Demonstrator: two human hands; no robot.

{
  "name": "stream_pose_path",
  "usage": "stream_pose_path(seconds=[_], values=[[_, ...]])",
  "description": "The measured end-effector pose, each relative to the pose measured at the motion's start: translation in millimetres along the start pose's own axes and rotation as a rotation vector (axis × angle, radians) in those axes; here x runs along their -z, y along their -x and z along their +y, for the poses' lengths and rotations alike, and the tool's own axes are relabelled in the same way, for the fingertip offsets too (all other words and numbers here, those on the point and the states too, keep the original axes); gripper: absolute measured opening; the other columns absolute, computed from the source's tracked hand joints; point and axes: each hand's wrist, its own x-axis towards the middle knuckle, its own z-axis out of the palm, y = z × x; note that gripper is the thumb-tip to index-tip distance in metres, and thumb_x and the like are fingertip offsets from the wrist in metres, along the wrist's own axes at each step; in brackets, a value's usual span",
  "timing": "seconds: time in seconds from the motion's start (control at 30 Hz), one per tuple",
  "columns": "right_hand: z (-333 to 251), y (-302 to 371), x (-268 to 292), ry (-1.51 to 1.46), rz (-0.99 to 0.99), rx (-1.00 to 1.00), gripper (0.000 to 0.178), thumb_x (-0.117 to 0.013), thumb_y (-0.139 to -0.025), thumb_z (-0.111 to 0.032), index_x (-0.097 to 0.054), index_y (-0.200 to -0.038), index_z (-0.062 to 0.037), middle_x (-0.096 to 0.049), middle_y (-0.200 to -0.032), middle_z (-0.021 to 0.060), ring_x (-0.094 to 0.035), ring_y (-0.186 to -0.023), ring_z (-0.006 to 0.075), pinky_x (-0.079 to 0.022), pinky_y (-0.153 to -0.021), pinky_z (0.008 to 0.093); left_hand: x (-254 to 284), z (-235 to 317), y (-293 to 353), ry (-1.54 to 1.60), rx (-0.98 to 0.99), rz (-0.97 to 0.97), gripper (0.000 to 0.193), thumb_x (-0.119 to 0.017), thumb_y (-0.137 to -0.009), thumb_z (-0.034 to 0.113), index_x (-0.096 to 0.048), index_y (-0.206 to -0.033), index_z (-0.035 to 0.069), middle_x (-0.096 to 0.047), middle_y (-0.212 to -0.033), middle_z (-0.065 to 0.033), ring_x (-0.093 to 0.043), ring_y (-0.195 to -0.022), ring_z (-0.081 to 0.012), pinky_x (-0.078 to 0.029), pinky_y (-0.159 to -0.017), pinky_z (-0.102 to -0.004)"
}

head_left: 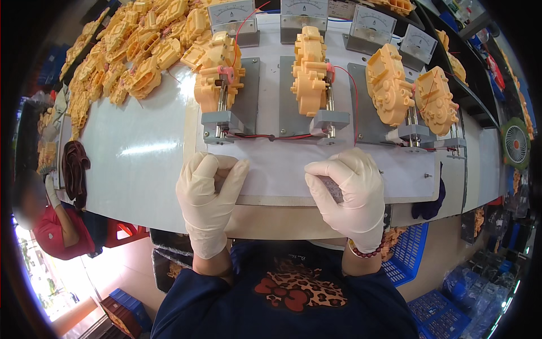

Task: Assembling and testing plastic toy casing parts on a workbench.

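My left hand (pixel 206 198), in a white glove, rests over the near edge of the white sheet with its fingers curled. Its thumb and forefinger tips come close together, and I see nothing between them. My right hand (pixel 353 195), gloved too, is held in a loose pinch, also with nothing visible in it. Beyond my left hand, a yellow plastic gear housing (pixel 210 85) stands on a grey test fixture (pixel 226 120). Another yellow housing (pixel 309 85) is on a second fixture (pixel 333 120), past my right hand. Neither hand touches them.
Two further housings (pixel 389 85) (pixel 436 101) sit on fixtures at the right. Analog meters (pixel 232 14) line the back, with red wires (pixel 355 107) running down. A heap of yellow housings (pixel 147 56) lies far left. A blue crate (pixel 409 257) stands below the table; a person (pixel 62 229) sits at left.
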Motion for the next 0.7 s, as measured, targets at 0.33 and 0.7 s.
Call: stream_pose_path(seconds=[0.33, 0.7], values=[[-2.0, 0.5, 0.8, 0.000, -0.006, -0.016, 0.012, -0.074, -0.075, -0.006, -0.066, -0.083, -0.0119, -0.055, -0.071, 0.0014, -0.055, -0.070, 0.0244, -0.041, -0.066, 0.0385, 0.5, 2.9, 0.6, -0.014, 0.007, -0.012, 0.016, -0.081, -0.075, 0.005, -0.065, -0.075, 0.005, -0.057, -0.068, -0.0030, -0.058, -0.061, -0.0153, -0.045, -0.054, -0.0275], [-1.2, -0.7, 1.6, 0.008, -0.026, -0.013, 0.011, -0.073, -0.076, -0.007, -0.065, -0.082, -0.0119, -0.054, -0.071, 0.0016, -0.055, -0.069, 0.0248, -0.041, -0.066, 0.0391, 0.2, 1.7, 0.0, -0.035, -0.008, -0.022, 0.016, -0.081, -0.074, 0.005, -0.065, -0.075, 0.007, -0.056, -0.067, -0.0019, -0.056, -0.061, -0.0157, -0.045, -0.054, -0.0284]])
